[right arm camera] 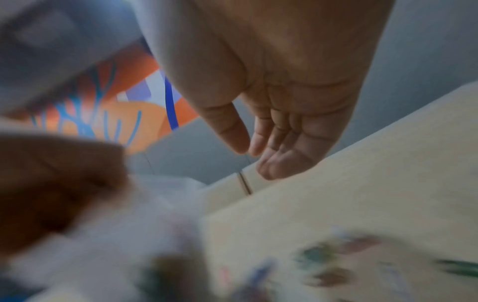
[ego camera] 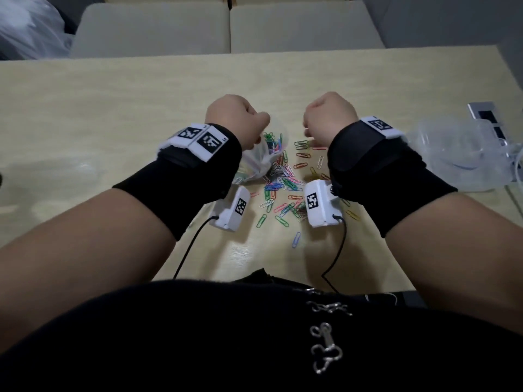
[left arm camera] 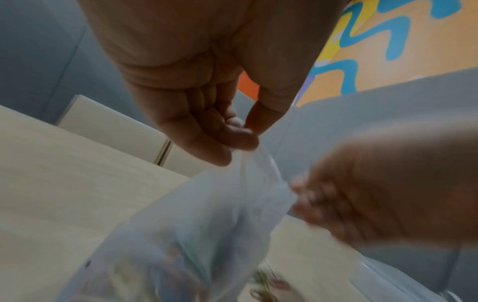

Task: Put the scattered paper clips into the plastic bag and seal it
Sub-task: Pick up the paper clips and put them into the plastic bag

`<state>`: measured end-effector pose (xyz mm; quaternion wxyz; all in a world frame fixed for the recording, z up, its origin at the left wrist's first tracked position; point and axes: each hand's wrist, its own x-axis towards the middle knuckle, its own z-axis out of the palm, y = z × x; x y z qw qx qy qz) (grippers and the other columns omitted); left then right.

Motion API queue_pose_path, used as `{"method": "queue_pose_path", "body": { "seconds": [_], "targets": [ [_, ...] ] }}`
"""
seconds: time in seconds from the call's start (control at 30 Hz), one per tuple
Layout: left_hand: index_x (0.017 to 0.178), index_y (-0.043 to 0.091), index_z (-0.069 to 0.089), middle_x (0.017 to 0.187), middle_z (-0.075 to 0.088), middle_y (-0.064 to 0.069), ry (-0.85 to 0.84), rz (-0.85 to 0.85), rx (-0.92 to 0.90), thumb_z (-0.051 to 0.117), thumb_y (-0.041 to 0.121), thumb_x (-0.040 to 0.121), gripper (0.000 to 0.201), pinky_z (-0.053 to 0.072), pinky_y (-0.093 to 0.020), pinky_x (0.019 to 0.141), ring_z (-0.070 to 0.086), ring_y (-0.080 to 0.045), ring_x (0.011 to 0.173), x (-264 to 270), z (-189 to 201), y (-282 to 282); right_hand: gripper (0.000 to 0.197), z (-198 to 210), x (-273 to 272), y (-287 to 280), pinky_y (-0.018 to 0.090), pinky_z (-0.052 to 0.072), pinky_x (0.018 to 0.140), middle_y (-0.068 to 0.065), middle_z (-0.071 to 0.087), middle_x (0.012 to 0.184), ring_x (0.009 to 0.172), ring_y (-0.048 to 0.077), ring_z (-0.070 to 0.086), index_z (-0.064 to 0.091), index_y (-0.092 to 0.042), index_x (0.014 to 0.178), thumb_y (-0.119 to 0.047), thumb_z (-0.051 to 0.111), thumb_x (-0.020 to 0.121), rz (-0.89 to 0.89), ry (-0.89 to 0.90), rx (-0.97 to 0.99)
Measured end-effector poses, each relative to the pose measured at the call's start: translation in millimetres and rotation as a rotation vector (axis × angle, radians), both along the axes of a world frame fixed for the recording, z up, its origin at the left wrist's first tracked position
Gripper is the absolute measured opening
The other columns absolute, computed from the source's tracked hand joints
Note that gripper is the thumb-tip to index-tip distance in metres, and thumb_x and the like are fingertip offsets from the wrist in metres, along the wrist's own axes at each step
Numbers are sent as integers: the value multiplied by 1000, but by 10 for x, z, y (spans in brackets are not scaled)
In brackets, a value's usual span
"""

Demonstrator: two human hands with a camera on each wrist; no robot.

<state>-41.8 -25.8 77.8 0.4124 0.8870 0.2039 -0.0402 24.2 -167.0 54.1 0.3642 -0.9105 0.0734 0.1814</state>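
Note:
Many coloured paper clips (ego camera: 285, 190) lie scattered on the pale wooden table (ego camera: 113, 103), between my two wrists. My left hand (ego camera: 254, 123) holds a clear plastic bag (ego camera: 260, 165) up off the table, thumb and fingers pinching its rim (left arm camera: 245, 132). Some clips (ego camera: 273, 142) show inside the bag. The bag (left arm camera: 207, 224) hangs below that pinch. My right hand (ego camera: 325, 114) hovers just right of the bag mouth, above the clips. Its fingers (right arm camera: 274, 155) are loosely curled, and nothing shows between them and the thumb. In the left wrist view this right hand (left arm camera: 375, 194) is blurred beside the bag's edge.
More clear plastic bags (ego camera: 458, 154) lie at the right, near a socket panel (ego camera: 486, 114). Another clear sheet (ego camera: 70, 171) lies at the left. Pale chairs (ego camera: 226, 26) stand behind the far edge. Camera cables (ego camera: 192, 244) trail to my body.

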Motion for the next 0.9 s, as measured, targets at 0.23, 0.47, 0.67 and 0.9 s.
{"method": "queue_pose_path", "body": {
  "seconds": [0.23,0.47,0.67,0.9],
  "targets": [
    [62,11,57,76,72,-19,-76,69,54,47,34,67,25,59,-43,78,71,-32,75,-21,227,268,32,-485,129,-446,29,41,82,19,59,126,116,35,57,62,-4,121,-12,50,92,112,80,-440],
    [76,0,63,80,71,-20,-121,84,46,48,32,66,37,57,-46,78,68,-33,78,23,177,374,39,-690,127,-197,44,41,103,18,39,132,120,40,48,50,-8,127,-15,49,88,215,37,-563],
    [80,3,64,84,72,-20,-87,56,82,49,28,74,29,56,-45,79,68,-33,82,69,113,344,60,-754,2,184,45,39,102,15,42,126,118,36,41,52,-11,124,-57,49,86,548,-93,-540],
    [73,13,59,74,64,-16,-76,68,62,46,30,69,23,56,-47,78,68,-35,82,85,90,325,65,-782,-377,220,41,43,88,11,42,123,112,33,42,47,-13,127,-56,62,81,948,-252,-587]
  ]
}}
